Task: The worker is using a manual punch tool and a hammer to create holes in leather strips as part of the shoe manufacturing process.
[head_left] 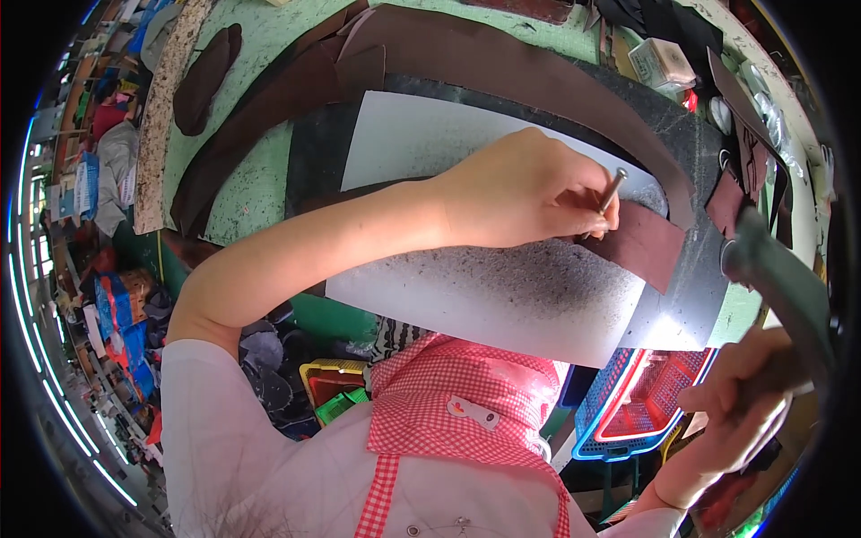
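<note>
My left hand (547, 193) is closed around a slim metal punch (613, 186), which stands tilted with its lower end by the leather. Beneath it a brown leather strip (644, 247) lies across a white board (502, 287) that is heavily pitted with dark marks. Part of the strip is hidden by my hand and forearm. At the right my right hand (740, 403) grips a hammer (778, 282), raised apart from the punch. The hammer looks dark and stretched near the picture's rim.
A long curved brown leather piece (529, 67) lies beyond the board, over a dark slab (695, 170). Another leather piece (204, 81) is at the far left of the green tabletop (260, 184). A pale block (662, 65) sits far right. Blue and red baskets (619, 430) stand below the table's near edge.
</note>
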Tool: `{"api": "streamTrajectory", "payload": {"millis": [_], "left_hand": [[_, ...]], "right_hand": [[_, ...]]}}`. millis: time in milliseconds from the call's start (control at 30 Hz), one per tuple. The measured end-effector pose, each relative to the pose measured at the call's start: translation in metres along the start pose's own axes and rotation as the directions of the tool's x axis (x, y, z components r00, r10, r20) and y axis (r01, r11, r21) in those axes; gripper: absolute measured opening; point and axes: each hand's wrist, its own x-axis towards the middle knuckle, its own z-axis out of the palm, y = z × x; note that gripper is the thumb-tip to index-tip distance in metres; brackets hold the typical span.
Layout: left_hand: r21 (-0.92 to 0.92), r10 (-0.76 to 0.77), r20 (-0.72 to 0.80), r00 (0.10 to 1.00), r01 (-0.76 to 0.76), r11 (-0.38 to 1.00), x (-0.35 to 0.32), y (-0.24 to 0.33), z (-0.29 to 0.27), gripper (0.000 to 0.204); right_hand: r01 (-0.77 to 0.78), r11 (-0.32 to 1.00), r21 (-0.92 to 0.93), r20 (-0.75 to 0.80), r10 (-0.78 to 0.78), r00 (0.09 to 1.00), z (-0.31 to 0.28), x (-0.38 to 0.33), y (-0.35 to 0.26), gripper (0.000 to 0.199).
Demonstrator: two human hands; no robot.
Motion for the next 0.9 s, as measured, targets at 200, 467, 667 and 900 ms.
{"api": "streamTrajectory", "payload": {"millis": [200, 467, 667, 900], "left_hand": [[-0.086, -0.027, 0.041, 0.999, 0.030, 0.996, 0.000, -0.002, -0.003, 0.015], [0.583, 0.236, 0.054, 0.970, -0.223, 0.781, -0.010, 0.006, 0.007, 0.017], [-0.110, -0.040, -0.067, 0.997, 0.032, 0.993, -0.008, -0.002, -0.002, 0.014], [-0.157, -0.052, -0.009, 0.999, 0.049, 0.986, -0.008, -0.003, -0.005, 0.015]], "right_hand": [[-0.307, 0.867, -0.392, 0.407, 0.463, 0.787, -0.043, -0.017, -0.052, 0.009], [-0.103, 0.818, -0.566, -0.378, -0.146, 0.914, 0.093, 0.060, -0.028, 0.036], [0.082, 0.939, -0.334, -0.683, -0.301, 0.665, 0.091, 0.019, 0.015, 0.058], [0.155, 0.968, -0.197, -0.496, -0.235, 0.836, 0.057, 0.014, -0.007, 0.048]]}}
